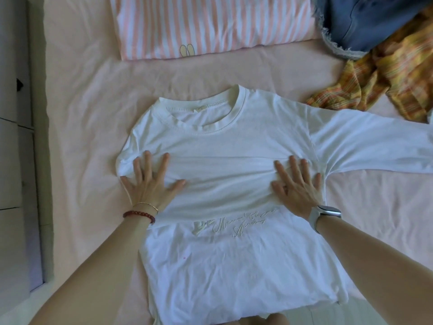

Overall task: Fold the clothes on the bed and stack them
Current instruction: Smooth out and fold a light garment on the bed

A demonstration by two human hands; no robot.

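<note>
Hands lie flat on a white T-shirt [225, 146] spread at the centre of the pink bed sheet [89, 109]. Left hand [150, 184] presses at 9 o'clock, right hand [297, 188] at 3 o'clock, fingers straight and spread, gripping nothing. Striped pillow [210, 26] sits at 12 o'clock; denim garment [365, 22] and orange plaid cloth [384, 76] lie at 2 o'clock.

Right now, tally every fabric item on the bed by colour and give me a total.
White: 1, the t-shirt both hands press flat
Pink and white striped: 1, the pillow
Blue: 1, the frayed denim piece
Yellow-orange plaid: 1, the crumpled garment
Total: 4, not counting the pink sheet underneath
</note>
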